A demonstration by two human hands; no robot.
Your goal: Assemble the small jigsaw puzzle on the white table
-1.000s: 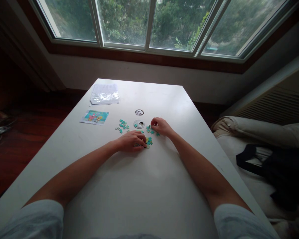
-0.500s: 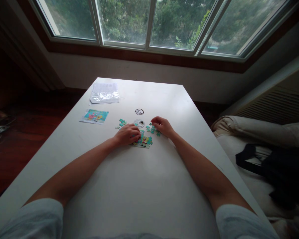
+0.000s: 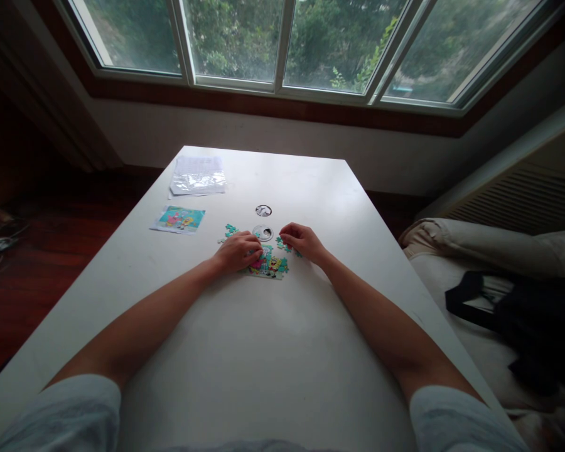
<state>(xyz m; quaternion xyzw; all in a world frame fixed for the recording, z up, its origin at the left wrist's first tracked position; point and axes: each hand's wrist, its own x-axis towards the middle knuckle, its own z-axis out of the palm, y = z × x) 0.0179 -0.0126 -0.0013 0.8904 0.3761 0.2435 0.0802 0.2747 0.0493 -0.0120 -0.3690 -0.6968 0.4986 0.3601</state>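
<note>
A partly joined jigsaw puzzle (image 3: 274, 267) with yellow and pink cartoon figures lies flat on the white table (image 3: 263, 351). Bent over its upper left side is my left hand (image 3: 239, 251), fingers curled and touching it, covering that part. My right hand (image 3: 306, 243) is pinched closed just above and right of the puzzle; whatever its fingertips hold is hidden. Beneath it lie several loose teal puzzle pieces (image 3: 282, 246), partly covered. More loose pieces (image 3: 230, 230) are beyond my left hand.
Past the puzzle are two round marks or discs (image 3: 263, 233) (image 3: 263, 211) on the tabletop. A picture card (image 3: 181, 219) with a similar cartoon scene lies to the left, near a clear plastic bag with papers (image 3: 198, 176). A dark bag (image 3: 537, 320) rests on pale seating at right.
My right hand has shifted slightly left, towards the puzzle, now covering more of the loose pieces. My left hand has slid a little up and left, uncovering more of the pink figure.
</note>
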